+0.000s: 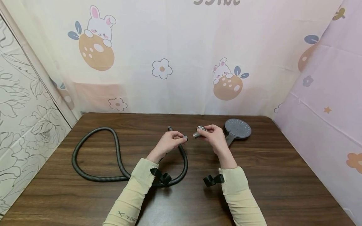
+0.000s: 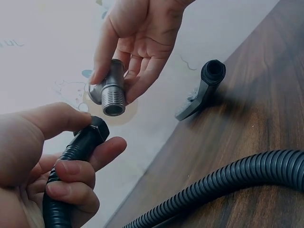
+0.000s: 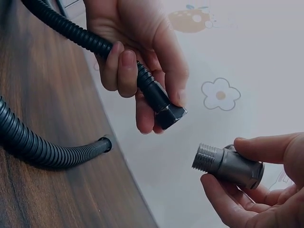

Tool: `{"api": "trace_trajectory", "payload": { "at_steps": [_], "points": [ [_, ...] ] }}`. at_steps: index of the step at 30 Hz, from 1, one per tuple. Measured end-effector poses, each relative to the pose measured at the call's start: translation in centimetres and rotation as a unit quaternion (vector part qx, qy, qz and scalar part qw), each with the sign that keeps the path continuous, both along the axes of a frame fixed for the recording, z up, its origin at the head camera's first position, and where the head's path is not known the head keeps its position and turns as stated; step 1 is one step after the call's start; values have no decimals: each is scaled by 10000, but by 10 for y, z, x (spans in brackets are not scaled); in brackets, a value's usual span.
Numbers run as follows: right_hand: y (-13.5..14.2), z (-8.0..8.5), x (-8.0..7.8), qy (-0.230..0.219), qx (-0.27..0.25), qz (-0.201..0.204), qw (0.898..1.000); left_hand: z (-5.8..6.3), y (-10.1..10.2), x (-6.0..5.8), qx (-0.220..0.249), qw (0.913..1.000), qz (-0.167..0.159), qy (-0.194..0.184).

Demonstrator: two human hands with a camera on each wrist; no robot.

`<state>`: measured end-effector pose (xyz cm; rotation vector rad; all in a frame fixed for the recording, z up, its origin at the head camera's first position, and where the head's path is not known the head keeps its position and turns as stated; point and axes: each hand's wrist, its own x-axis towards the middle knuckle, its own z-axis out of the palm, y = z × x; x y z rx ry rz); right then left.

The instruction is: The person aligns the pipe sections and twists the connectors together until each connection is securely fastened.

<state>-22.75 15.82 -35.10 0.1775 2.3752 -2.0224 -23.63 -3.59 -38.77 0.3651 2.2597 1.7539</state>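
listing, by head view: one dark ribbed hose [image 1: 97, 179], looped across the left of the bench [image 1: 282, 194], its slack probably laid there for want of room near the hands; its far end [image 1: 170, 128] is rested beyond the left hand [image 1: 167, 142]. one nut [image 1: 185, 137], on the hose's near end, is held up by the left hand. one metal fitting [image 1: 201, 131] is held by the right hand [image 1: 215, 138], just apart from the nut. one grey shower head [image 1: 238, 128] is laid beside the right hand, spray face shown, grasped by neither.

left wrist view: hose and nut are grasped by the left hand's grip, thumb set on the nut and fingers curled round the ribs, seemingly for steadiness. the fitting is pinched by its body in the right hand's grip, presumably so that its thread [image 2: 114, 100] is left bare. the shower head's handle is turned with its socket [image 2: 214, 71] uncovered.

right wrist view: nut and thread are held facing across a gap, raised above the bench, apparently for clearance.
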Motion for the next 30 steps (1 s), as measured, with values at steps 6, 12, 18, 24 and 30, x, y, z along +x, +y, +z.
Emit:
{"api": "trace_trajectory", "payload": {
  "at_steps": [6,12,18,24,30],
  "points": [
    [-1,2,0,10,-42,12,10000,2,0,0,-82,9999,41,94],
    [-2,1,1,-49,-169,37,9998,2,0,1,-79,10000,-32,32],
    [-5,0,2,103,-206,151,9996,1,0,1,-108,9999,68,72],
    [-8,0,4,161,-177,168,9996,0,2,1,-120,9998,57,123],
    [-11,-1,3,262,-248,235,9991,2,0,2,-78,9997,9,234]
  ]
}}
